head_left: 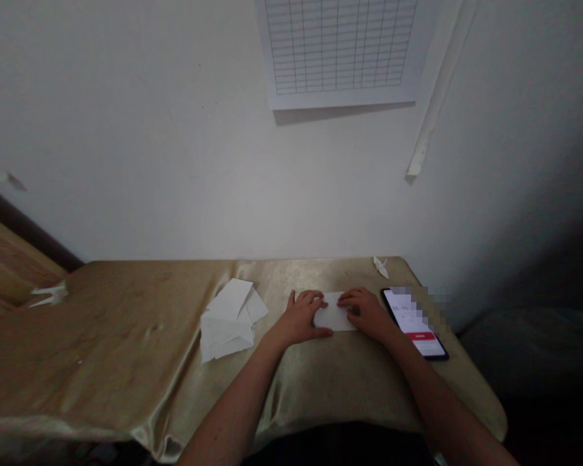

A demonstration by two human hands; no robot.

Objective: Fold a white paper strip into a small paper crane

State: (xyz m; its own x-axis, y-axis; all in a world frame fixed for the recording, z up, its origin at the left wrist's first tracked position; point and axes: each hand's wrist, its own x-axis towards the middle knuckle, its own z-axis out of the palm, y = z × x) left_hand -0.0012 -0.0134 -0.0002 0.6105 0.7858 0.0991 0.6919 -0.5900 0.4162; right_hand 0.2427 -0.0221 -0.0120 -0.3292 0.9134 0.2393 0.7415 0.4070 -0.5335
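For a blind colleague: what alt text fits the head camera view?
The left hand and right hand rest on a white paper sheet on a satin-covered table, between a paper pile and a lit phone. A grid chart hangs on the wall above.

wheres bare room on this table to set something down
Widest free patch: the gold satin cloth left of the loose paper pile. Smaller one between the forearms. Crowded: the white paper under the left hand and right hand, beside the phone.
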